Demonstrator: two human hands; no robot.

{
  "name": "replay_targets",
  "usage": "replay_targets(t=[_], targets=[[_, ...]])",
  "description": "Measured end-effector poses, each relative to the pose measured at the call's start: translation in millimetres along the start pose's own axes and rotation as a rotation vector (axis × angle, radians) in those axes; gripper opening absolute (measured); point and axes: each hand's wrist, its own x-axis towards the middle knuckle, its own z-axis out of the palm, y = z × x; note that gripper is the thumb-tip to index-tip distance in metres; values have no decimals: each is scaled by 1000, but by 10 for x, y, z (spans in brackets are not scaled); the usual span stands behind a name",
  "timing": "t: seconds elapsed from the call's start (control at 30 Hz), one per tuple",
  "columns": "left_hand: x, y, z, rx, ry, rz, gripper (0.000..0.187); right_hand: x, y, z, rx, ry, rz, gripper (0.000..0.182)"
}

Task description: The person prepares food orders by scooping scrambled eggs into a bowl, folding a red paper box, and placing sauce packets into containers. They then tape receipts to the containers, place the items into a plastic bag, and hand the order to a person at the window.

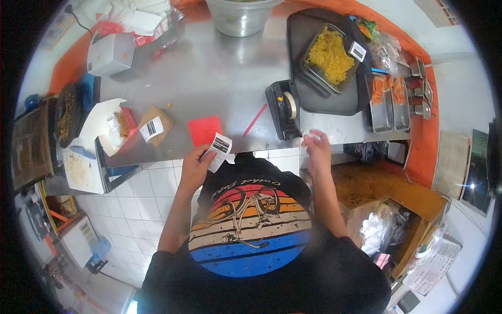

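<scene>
My left hand [195,168] is closed on a printed paper slip [220,148], held at the table's front edge. Just behind the slip, a red card [204,130] lies on the metal table [209,78]. My right hand [317,149] is raised by the front edge, next to the black tape dispenser [283,111]; its fingers are bent around a small whitish piece too small to name. A pink pen [255,120] rests left of the dispenser. Farther left are a brown packet [155,125] with a printed label and an open white-and-red box [116,127] with food inside.
A black tray [301,31] at the back right bears a container of yellow food [329,55]. Metal trays [381,116] stand right of it. A clear tub [243,18] is at the back, a white printer-like device [111,54] at the back left.
</scene>
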Motion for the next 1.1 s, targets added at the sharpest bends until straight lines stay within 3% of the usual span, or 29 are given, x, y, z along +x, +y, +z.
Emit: replay_targets(t=[0.13, 0.27, 0.53, 0.63, 0.67, 0.87, 0.93, 1.0, 1.1], targets=[[-9, 8, 82, 72, 78, 19, 26, 91, 508, -179, -57, -42, 260, 25], [0, -48, 132, 49, 195, 137, 29, 409, 872, -150, -165, -65, -19, 17], [96, -92, -43, 647, 485, 321, 28, 430, 644, -123, -439, -41, 79, 18], [118, -26, -90, 609, 484, 297, 28, 470, 1040, -282, -468, -115, 190, 21], [168, -36, -103, 610, 500, 342, 30, 527, 1119, -281, -600, -274, 60, 23], [183, -128, -162, 657, 463, 467, 43, -197, -229, 1048, -445, -947, -218, 28], [206, -167, -174, 669, 454, 510, 46, -127, -267, 1496, -568, -1021, -490, 29], [224, -175, -185, 692, 453, 537, 47, -105, -402, 1906, -801, -1061, -575, 31], [233, -144, -190, 699, 449, 584, 46, 5, -196, 2189, -967, -892, -667, 31]])
